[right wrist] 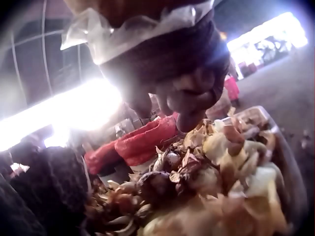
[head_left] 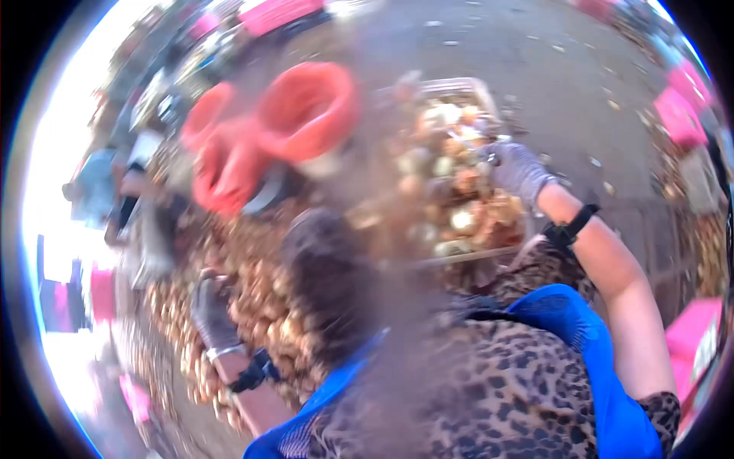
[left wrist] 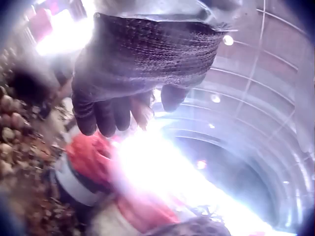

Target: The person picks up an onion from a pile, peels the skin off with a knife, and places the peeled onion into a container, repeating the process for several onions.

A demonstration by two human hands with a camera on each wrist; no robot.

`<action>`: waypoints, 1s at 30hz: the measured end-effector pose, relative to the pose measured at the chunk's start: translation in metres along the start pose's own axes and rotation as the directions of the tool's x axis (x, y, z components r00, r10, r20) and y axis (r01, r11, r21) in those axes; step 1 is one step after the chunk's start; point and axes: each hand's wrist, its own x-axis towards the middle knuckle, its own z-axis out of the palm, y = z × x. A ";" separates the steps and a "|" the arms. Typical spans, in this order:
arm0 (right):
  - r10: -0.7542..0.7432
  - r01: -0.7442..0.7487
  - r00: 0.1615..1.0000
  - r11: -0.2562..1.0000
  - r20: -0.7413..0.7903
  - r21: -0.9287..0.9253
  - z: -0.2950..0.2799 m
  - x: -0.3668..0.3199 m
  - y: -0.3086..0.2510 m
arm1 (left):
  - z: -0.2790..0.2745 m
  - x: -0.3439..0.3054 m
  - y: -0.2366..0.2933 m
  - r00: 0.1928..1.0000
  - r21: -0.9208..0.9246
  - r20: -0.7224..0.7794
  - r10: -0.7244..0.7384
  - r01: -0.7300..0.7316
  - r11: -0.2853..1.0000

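In the head view my gloved left hand [head_left: 215, 314] is low over a spread of loose onions [head_left: 256, 314]. Between its fingers and thumb the left wrist view shows a brownish onion [left wrist: 141, 112], mostly hidden by the glove. My gloved right hand [head_left: 521, 170] is over the right side of a pale plastic crate [head_left: 489, 96] heaped with onions [head_left: 462, 180] and loose skins. Its fingers are curled around a small shiny metal tool [head_left: 493, 158], blurred in the head view. Dark fingers [right wrist: 189, 105] hang just above the papery skins in the right wrist view.
Red mesh bags [head_left: 310, 107] are stretched over buckets ahead, left of the crate. Another person in a blue top [head_left: 95, 183] is at the far left. Pink containers [head_left: 680, 115] stand at the right edge. Scraps of skin dot the grey ground [head_left: 566, 84].
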 end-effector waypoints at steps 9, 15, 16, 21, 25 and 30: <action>0.030 -0.008 0.944 0.998 0.329 -0.067 0.064 0.025 -0.088 | -0.188 -0.222 -0.169 0.511 0.330 -0.855 -0.085 0.663 0.672; 0.069 -0.069 0.964 0.998 0.257 -0.011 0.049 -0.004 -0.045 | -0.137 -0.180 -0.215 0.714 0.245 -0.616 -0.333 0.575 0.780; 0.099 -0.126 0.974 0.984 0.202 0.129 0.049 -0.012 -0.037 | -0.141 -0.164 -0.239 0.713 0.153 -0.580 -0.395 0.571 0.807; 0.246 -0.252 0.967 0.888 0.064 0.384 0.042 -0.051 -0.022 | -0.124 -0.071 -0.308 0.800 0.741 -0.581 -0.154 0.597 0.307; 0.258 -0.261 0.965 0.947 -0.038 -0.189 -0.001 -0.086 -0.038 | -0.103 -0.017 -0.314 0.854 0.835 -0.427 -0.297 0.499 0.232; 0.638 -0.561 0.769 0.646 0.037 0.518 -0.115 -0.150 -0.100 | -0.107 0.012 -0.315 0.894 0.550 -0.374 -0.248 0.429 0.717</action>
